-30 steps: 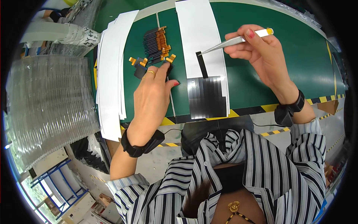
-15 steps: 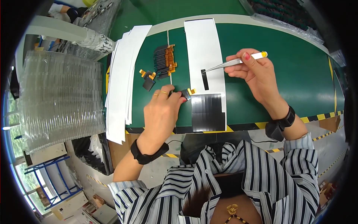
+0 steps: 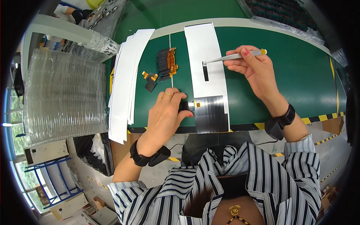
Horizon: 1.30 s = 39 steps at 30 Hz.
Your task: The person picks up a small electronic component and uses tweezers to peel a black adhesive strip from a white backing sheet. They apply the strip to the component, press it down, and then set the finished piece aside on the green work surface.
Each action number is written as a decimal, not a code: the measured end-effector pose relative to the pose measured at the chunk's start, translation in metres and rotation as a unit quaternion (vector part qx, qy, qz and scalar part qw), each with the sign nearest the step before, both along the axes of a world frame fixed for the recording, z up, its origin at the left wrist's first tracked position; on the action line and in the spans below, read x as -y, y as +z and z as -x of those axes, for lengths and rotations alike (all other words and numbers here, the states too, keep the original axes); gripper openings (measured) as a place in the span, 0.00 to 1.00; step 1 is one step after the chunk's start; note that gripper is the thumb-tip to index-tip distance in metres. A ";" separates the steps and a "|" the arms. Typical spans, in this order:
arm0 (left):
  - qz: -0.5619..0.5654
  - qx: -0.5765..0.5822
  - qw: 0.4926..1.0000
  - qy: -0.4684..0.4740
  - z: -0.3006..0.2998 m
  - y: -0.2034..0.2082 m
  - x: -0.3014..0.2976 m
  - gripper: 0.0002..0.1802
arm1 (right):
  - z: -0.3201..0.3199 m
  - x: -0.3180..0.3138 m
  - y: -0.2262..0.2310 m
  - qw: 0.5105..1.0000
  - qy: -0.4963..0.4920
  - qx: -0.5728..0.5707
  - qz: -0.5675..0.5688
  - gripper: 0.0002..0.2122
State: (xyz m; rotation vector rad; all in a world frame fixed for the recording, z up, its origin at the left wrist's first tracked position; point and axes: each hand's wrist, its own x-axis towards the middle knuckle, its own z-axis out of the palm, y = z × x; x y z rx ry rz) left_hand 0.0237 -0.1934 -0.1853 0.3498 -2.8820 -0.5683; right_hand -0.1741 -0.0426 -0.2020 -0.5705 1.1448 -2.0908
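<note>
Between the thumb and fingers of my left hand [image 3: 164, 114] is a small black display module [image 3: 185, 106] with a gold flex tail, which reaches the edge of a stack of grey-black film strips [image 3: 212, 118]. My right hand [image 3: 257, 71] is closed around metal tweezers [image 3: 234, 56]. Their tips touch the far end of a narrow black strip [image 3: 205, 74] on a long white sheet [image 3: 202, 41]; that end looks greyish. Left of the sheet lies a row of similar modules [image 3: 165, 63] with orange-gold flex tails. Two loose ones [image 3: 150, 84] lie beside the row.
White paper sheets [image 3: 129, 75] are piled at the left of the green mat [image 3: 262, 112]. Beyond them stands a tall stack of clear plastic trays [image 3: 65, 97]. Black-and-yellow tape [image 3: 258, 126] marks the front edge. Another tray of parts [image 3: 281, 18] sits at the far right.
My left hand has brought the module nearer to me and turned it, its flex tail now at the film strips. The black strip and tweezer tips are farther up the sheet.
</note>
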 end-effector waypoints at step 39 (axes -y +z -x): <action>-0.673 -0.070 0.736 0.028 0.092 -0.013 0.028 0.11 | 0.008 -0.003 -0.003 0.978 -0.128 -0.160 -0.042 0.06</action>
